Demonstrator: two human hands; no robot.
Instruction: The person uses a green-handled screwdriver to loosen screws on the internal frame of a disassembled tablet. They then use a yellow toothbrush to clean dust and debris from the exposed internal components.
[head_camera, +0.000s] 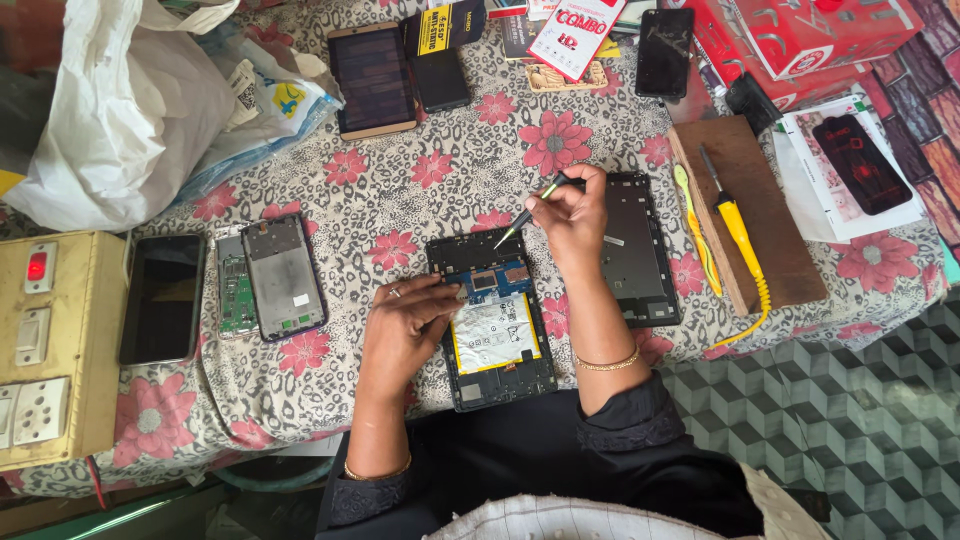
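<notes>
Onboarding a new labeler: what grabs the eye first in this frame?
The opened tablet at centre, its silver battery exposed, with the left hand resting on it. Just above, the right hand holds a thin tool over it. At the left edge sits a yellow switch box with a red switch.

right hand (572, 212) holds tweezers (528, 208) over opened tablet (492, 318), left hand (404, 325) steadying.

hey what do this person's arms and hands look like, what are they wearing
Both hands are bare, no gloves. The left hand has a ring on one finger and a thin gold bangle at the wrist. The right hand has a gold bangle too, further up the forearm. Black sleeves with patterned cuffs cover both arms near the elbows.
</notes>
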